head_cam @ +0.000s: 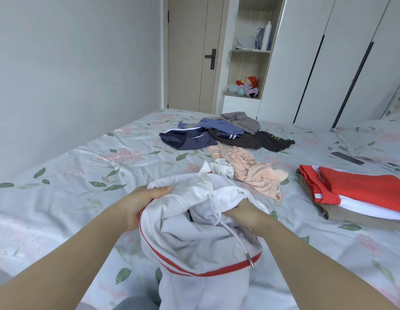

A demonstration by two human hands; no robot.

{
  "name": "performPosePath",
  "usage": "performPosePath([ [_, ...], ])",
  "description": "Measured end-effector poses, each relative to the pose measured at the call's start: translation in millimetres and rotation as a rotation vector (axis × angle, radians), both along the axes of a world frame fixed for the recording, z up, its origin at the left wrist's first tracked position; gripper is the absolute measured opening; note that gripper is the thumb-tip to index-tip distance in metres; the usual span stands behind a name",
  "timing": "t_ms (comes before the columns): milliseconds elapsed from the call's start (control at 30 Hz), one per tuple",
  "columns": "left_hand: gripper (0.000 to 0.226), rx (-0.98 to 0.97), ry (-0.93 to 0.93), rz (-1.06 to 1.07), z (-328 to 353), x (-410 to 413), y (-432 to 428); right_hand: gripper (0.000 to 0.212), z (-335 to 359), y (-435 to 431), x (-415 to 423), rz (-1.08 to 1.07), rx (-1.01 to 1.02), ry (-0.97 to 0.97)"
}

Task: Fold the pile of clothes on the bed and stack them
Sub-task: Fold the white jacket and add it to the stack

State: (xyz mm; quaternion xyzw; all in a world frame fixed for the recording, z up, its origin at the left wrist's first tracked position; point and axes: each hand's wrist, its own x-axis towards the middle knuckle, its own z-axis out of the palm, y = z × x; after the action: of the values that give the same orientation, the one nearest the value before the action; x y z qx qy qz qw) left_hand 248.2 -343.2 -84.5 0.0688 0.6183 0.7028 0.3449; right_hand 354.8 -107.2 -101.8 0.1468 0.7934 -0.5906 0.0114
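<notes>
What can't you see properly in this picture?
Head view:
Fingers of the right hand: buried in folds of the white garment.
Lower part of the white garment: cut off by the bottom edge.
The folded stack: cut off by the right edge.
The dark flat thing: too small to identify.
The unfolded pile: overlapping clothes hide the count.

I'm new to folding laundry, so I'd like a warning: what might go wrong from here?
1. The white garment is bunched between left hand and right hand; folded like this, it would likely crease.
2. Its loose drawstring may get trapped in a fold.
3. Spread flat, it could drag the peach top lying just beyond.
</notes>
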Motion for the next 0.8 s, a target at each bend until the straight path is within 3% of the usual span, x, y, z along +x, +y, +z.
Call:
performPosePath([
  [133,0.058,-0.035,0.139,0.048,31.9,3.7,4.1,0.015,67.6,12.6,9.0,-0.082,0.266,0.038],
  [267,0.047,0.078,0.275,-0.009,81.2,8.6,9.1,0.016,183.4,27.0,31.3,-0.231,0.568,-0.051],
  [333,0.040,0.178,0.312,-0.006,102.0,10.8,14.9,0.022,243.3,28.3,47.9,-0.353,0.647,0.110],
  [400,0.019,0.145,0.368,-0.019,114.5,18.6,24.4,0.022,276.4,20.8,60.3,-0.408,0.655,0.277],
  [433,0.008,0.056,0.411,-0.027,116.5,25.5,28.9,0.018,275.0,12.0,66.3,-0.342,0.758,0.212],
  [500,0.009,-0.171,0.512,-0.058,117.2,35.1,36.7,0.006,248.2,1.3,76.5,-0.098,1.040,-0.209],
  [567,0.012,-0.310,0.563,-0.101,121.7,43.6,39.0,0.013,223.3,5.4,85.5,0.021,1.212,-0.544],
  [667,0.018,-0.328,0.524,-0.082,130.7,47.1,37.9,0.029,239.9,21.6,102.5,-0.164,1.081,-0.369],
  [733,0.018,-0.249,0.515,-0.007,141.0,46.6,38.9,0.051,253.6,32.7,106.8,-0.376,0.830,-0.061],
  [800,0.015,-0.092,0.529,0.121,154.6,44.3,39.1,0.062,256.1,34.7,112.8,-0.384,0.516,0.215],
])
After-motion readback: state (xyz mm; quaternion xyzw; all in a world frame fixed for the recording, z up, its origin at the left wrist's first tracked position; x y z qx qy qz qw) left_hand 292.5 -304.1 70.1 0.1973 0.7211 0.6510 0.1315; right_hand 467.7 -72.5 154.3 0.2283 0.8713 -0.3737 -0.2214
